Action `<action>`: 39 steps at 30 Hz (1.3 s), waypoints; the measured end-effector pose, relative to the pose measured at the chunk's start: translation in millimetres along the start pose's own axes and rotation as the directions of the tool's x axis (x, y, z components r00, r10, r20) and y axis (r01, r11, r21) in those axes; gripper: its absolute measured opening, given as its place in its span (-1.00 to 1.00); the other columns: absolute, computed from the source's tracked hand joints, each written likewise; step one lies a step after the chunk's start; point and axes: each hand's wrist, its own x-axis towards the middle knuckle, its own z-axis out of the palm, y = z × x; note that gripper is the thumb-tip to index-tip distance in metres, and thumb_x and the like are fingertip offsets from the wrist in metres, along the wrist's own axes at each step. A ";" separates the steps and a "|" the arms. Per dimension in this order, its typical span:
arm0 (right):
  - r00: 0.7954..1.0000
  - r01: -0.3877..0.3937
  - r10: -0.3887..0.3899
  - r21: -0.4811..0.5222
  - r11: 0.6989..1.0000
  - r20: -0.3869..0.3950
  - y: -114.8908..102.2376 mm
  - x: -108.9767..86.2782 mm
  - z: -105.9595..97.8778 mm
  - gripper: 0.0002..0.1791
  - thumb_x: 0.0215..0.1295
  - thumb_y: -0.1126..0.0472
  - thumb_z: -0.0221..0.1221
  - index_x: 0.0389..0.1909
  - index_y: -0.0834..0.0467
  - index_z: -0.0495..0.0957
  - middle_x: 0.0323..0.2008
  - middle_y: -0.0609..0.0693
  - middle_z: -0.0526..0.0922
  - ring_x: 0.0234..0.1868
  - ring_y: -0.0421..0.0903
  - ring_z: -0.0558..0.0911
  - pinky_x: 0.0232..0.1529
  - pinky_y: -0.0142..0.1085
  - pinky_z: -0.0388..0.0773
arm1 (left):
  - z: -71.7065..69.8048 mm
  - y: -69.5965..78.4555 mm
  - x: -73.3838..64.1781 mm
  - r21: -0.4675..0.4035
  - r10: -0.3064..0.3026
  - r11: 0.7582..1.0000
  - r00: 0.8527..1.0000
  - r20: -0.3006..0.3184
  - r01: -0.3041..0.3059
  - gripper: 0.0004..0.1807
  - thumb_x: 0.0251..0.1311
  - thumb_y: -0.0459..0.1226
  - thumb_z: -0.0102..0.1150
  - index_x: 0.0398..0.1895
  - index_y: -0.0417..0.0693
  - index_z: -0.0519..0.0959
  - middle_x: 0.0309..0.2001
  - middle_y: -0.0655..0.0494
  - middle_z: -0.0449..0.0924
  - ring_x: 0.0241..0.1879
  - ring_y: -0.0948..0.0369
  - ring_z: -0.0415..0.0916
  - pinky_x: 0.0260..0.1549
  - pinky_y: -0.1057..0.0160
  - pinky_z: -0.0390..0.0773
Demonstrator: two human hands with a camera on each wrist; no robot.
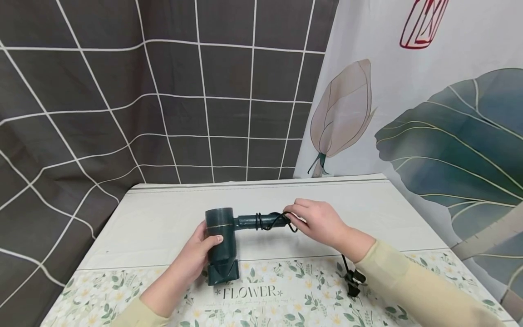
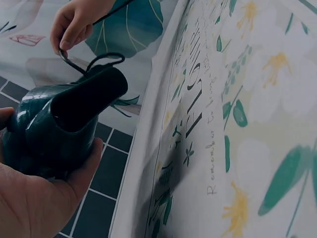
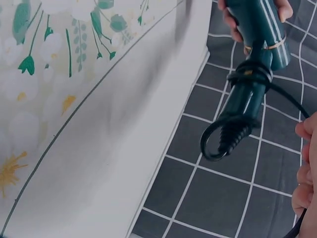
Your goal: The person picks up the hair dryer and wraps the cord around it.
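Note:
A dark green hair dryer (image 1: 221,243) is held above the table, its nozzle towards me and its handle out to the right. My left hand (image 1: 195,254) grips the barrel, thumb across the top side. Black cord (image 3: 289,97) is looped around the handle in the right wrist view. My right hand (image 1: 320,223) pinches a strand of that cord near the handle's end. Beyond this hand the cord hangs down to a black plug (image 1: 352,282) by the right forearm. In the left wrist view the dryer's flat nozzle (image 2: 91,99) faces the camera.
The table wears a white cloth (image 1: 171,213) with a flowered front part lettered FLOWER. Behind it hangs a dark curtain (image 1: 226,113) with white grid lines. To the right is a white curtain (image 1: 380,27) printed with leaves.

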 end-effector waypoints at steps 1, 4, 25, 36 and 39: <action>1.000 0.005 -0.005 0.004 1.000 -0.005 0.9 0.1 -0.1 -0.71 0.52 0.06 0.00 -0.19 0.09 0.67 -0.46 -0.19 0.51 -0.60 -0.31 0.40 -0.60 -0.38 0.42 | -0.4 -0.1 -0.1 0.008 -0.004 1.000 1.000 0.002 0.004 -0.13 0.32 -0.23 0.10 0.60 0.05 -0.11 0.54 -0.19 -0.01 0.43 -0.20 0.12 0.32 -0.25 0.11; 1.000 0.011 -0.010 0.021 1.000 -0.016 3.1 0.9 -0.3 -0.67 0.54 0.04 -0.03 -0.16 0.08 0.67 -0.45 -0.19 0.52 -0.60 -0.32 0.38 -0.60 -0.40 0.39 | -1.6 -0.6 -0.6 0.042 -0.011 0.999 1.000 0.008 0.011 -0.14 0.30 -0.22 0.11 0.59 0.04 -0.07 0.53 -0.19 0.03 0.43 -0.20 0.12 0.31 -0.30 0.09; 0.983 -0.174 0.167 0.102 0.979 0.077 24.2 -6.9 4.0 -0.73 0.39 0.12 0.20 0.06 -0.03 0.67 -0.34 -0.22 0.56 -0.52 -0.35 0.36 -0.47 -0.36 0.41 | -11.1 -2.3 -9.1 0.098 -0.003 0.995 0.981 0.195 -0.017 -0.12 0.20 -0.18 0.04 0.58 0.02 -0.06 0.28 -0.17 0.44 0.19 -0.06 0.45 0.30 -0.34 0.09; 0.906 -0.375 0.348 0.075 0.924 0.242 24.7 -8.9 16.9 -0.65 0.51 0.06 0.04 0.21 -0.09 0.59 -0.26 -0.20 0.59 -0.36 -0.25 0.51 -0.27 -0.18 0.53 | -13.6 -3.0 -11.2 -0.078 0.087 0.995 0.867 0.491 -0.056 -0.09 0.22 -0.17 -0.07 0.58 -0.12 -0.22 0.12 0.06 0.55 0.07 0.08 0.50 0.24 -0.06 0.21; 0.881 -0.402 0.365 0.072 0.913 0.300 20.2 -8.5 22.8 -0.63 0.54 0.01 -0.02 0.23 -0.11 0.57 -0.19 -0.18 0.63 -0.25 -0.18 0.61 -0.17 -0.11 0.57 | -8.7 -2.3 -10.9 -0.120 0.111 0.991 0.826 0.553 -0.053 -0.13 0.23 -0.16 -0.07 0.58 -0.08 -0.16 0.12 0.04 0.55 0.09 0.06 0.51 0.24 -0.03 0.21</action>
